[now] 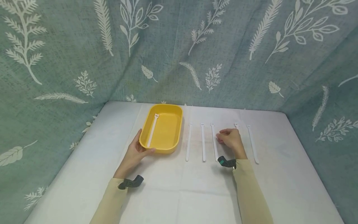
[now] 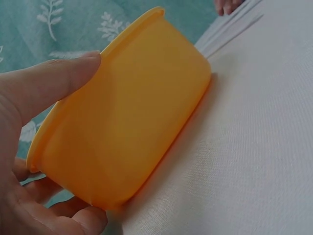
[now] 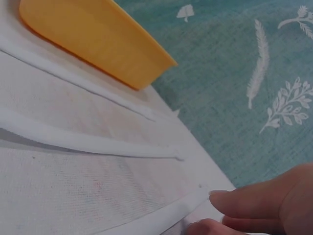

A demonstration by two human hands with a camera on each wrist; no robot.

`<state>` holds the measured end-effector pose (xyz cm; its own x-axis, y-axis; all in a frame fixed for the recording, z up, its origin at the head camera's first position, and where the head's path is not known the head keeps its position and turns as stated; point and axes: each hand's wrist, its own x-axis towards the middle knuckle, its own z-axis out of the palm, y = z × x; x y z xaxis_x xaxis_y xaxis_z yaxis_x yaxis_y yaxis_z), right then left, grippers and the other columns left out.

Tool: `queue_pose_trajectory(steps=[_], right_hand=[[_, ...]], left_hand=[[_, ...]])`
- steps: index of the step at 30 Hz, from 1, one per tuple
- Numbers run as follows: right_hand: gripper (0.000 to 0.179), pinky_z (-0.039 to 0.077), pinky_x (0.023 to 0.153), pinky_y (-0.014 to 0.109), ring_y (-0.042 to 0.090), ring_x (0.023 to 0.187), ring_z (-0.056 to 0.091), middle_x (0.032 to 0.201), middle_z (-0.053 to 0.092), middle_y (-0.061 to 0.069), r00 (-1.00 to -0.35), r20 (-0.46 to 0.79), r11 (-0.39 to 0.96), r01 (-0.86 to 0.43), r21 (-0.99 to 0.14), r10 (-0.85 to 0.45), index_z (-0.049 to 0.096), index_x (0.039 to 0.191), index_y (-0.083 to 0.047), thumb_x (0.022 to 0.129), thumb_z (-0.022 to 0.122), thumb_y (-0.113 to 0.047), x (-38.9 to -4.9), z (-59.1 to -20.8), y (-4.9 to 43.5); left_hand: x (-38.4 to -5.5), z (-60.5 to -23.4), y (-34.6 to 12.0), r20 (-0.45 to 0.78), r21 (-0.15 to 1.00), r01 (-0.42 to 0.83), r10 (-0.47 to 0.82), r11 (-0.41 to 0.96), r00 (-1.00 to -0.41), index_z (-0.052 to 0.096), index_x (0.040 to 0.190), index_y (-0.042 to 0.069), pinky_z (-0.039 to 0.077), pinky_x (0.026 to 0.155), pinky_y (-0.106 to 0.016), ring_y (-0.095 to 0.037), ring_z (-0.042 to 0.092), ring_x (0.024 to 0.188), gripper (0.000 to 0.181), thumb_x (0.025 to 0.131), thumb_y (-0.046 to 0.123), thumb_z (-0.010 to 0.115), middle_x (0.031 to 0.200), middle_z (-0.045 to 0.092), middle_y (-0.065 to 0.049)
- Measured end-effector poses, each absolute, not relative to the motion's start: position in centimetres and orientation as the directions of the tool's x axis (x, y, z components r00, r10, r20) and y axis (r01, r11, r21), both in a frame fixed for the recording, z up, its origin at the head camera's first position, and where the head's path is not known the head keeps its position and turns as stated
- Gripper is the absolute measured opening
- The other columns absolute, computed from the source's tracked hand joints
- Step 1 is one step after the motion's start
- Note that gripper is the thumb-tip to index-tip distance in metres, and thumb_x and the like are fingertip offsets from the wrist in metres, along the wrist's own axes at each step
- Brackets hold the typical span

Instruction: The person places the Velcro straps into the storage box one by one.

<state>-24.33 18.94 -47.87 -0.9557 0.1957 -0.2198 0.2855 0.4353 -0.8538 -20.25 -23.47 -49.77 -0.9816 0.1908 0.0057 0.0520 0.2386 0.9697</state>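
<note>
Gripping tray (image 1: 167, 132) by near left corner with left hand (image 1: 133, 157), thumb on near side! Showing one strap (image 1: 152, 130) inside, along left. Over right: poised just right of middle strap (image 1: 214, 144) with right hand (image 1: 231, 141), with grip parted; can't tell whether touching. Counting two straps (image 1: 203, 143) left, two right, on white worktop (image 1: 195, 202).

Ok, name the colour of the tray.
The tray is yellow, seen best in the head view.

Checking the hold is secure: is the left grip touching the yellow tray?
Touching: in the left wrist view, the left grip presses its thumb against the yellow tray.
</note>
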Motion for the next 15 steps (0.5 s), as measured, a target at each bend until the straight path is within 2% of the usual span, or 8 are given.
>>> queue_pose_trajectory(steps=[15], right_hand=[[0.037,0.05,0.063,0.021,0.011,0.064,0.069,0.088,0.079,0.014,-0.959,-0.204,0.521,0.279,-0.807,0.196,0.071,0.118,0.004,0.086,0.08,-0.014,-24.33,-48.0,18.48]], left_hand=[[-20.13,-49.82,-23.01,-0.007,0.968,0.036,0.169,0.246,-0.986,-0.002,0.168,0.017,0.031,0.128,-0.035,-0.03,0.018,0.163,0.119,0.088,0.024,0.085,0.177,0.008,-0.004]])
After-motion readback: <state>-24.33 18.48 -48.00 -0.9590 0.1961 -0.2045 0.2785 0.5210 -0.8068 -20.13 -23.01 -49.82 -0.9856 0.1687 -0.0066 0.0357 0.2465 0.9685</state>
